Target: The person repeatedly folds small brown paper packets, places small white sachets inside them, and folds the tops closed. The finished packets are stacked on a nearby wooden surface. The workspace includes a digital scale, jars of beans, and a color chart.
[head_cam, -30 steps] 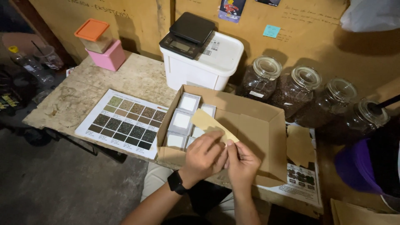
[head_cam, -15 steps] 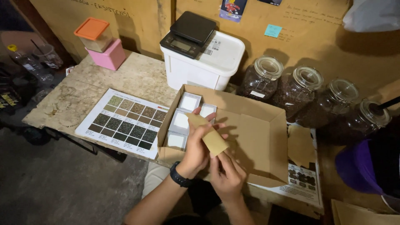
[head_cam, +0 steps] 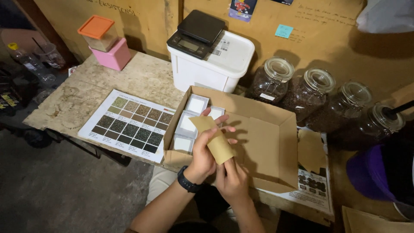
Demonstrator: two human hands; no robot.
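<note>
Though the right hand (head_cam: 233, 179) sits mostly beneath the brown paper pouch (head_cam: 214, 140), its fingers look curled round the pouch's near end; exactly how they grip is hidden. The left hand (head_cam: 206, 149) clasps the pouch from the left, thumb and fingers closed on it, holding it tilted over the near left of the open cardboard box (head_cam: 276, 142). White square tins (head_cam: 189, 125) line the box's left side. Far right, four glass jars (head_cam: 312, 95) hold dark beans.

Worn stone-look tabletop (head_cam: 86, 92): colour chart sheet (head_cam: 129, 126) just left of cardboard box (head_cam: 267, 142); white bin (head_cam: 215, 64) behind box; pink container (head_cam: 113, 56) far left.
</note>
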